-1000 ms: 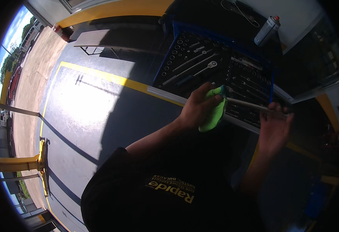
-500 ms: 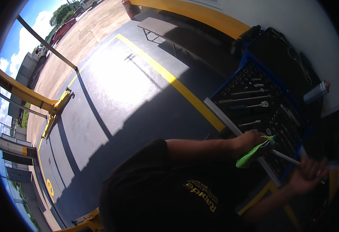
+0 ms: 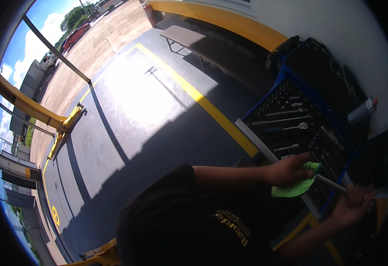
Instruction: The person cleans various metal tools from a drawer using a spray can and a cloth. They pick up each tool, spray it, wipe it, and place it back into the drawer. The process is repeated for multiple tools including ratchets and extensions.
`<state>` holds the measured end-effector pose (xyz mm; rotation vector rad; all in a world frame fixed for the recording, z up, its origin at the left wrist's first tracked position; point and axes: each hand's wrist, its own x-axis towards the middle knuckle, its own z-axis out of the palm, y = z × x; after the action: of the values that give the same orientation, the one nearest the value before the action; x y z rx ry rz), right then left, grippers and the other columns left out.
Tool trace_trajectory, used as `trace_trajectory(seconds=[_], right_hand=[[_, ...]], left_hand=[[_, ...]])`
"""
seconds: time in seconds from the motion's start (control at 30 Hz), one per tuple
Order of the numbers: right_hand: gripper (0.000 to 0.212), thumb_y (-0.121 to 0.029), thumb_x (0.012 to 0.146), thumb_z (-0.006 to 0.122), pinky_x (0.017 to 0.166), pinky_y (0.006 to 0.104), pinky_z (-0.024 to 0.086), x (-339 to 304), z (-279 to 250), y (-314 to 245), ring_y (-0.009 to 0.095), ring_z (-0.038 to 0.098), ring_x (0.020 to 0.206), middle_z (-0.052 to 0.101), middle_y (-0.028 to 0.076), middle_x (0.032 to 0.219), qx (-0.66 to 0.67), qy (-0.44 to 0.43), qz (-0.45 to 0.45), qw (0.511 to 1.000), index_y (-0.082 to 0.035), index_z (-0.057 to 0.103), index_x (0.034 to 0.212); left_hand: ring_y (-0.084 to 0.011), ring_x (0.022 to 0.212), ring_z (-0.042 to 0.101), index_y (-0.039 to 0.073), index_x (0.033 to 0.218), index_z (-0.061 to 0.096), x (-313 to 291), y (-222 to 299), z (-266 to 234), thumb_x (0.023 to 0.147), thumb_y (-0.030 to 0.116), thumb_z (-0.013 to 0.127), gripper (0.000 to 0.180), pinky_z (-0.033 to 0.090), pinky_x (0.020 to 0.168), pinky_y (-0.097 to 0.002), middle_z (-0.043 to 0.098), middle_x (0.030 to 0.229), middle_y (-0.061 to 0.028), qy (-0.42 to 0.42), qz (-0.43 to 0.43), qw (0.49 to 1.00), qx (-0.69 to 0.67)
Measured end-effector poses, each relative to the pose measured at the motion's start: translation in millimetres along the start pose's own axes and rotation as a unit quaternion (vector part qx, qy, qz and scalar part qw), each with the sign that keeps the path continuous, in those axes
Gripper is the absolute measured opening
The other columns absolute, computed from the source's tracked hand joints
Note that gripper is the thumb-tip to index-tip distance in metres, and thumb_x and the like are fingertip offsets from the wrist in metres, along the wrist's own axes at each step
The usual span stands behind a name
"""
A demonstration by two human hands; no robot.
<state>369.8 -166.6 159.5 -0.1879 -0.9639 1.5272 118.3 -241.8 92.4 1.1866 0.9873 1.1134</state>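
My left hand [image 3: 289, 170] is closed on a bright green cloth [image 3: 291, 190], which is bunched around one end of a slim metal bar [image 3: 332, 183]. Fingers of my right hand [image 3: 354, 205] wrap the bar's other end; what kind of tool it is, I cannot make out. Both hands are above an open tool drawer [image 3: 257, 141] with a silver front edge. In its dark inlay lie a ratchet [image 3: 302, 126], several sockets [image 3: 277, 94] and long bars. My hands and the cloth hide part of the near side of the drawer.
The drawer belongs to a blue tool cabinet [image 3: 285, 66] by the wall. A spray can [image 3: 362, 111] and a cable [image 3: 345, 80] lie on its dark top. Farther off are a bench [image 3: 183, 35], a yellow floor line [image 3: 194, 93] and yellow lift arms [image 3: 70, 122].
My left hand has turned and sunk slightly, and the cloth is more bunched around the bar. The right hand has shifted little. The view has moved slightly.
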Motion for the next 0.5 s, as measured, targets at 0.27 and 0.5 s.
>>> trace_trajectory(seconds=[0.27,0.5], right_hand=[[0.031,-0.031,0.107,0.04,0.057,0.0267,0.025,-5,26,33,0.008,0.017,0.048,0.02,-0.005,0.053,0.02,-0.032,-0.036,0.999,-0.015,0.039,0.08],[0.034,-0.033,0.1,0.056,0.041,0.0263,0.028,2,44,7,0.006,0.026,0.036,0.035,-0.005,0.045,0.033,-0.293,0.021,0.955,-0.015,0.043,0.074]], left_hand=[[-0.0227,0.093,0.065,0.004,0.113,0.055,13,-12,-8,0.099,0.03,0.053,0.03,0.052,0.08,-0.0351,0.064,0.096,-0.0142,0.135,-0.063,0.989,0.002],[-0.0201,0.094,0.066,0.001,0.121,0.056,-3,-38,-12,0.101,0.019,0.048,0.029,0.056,0.082,-0.0355,0.063,0.103,-0.0122,-0.168,-0.07,0.979,-0.096]])
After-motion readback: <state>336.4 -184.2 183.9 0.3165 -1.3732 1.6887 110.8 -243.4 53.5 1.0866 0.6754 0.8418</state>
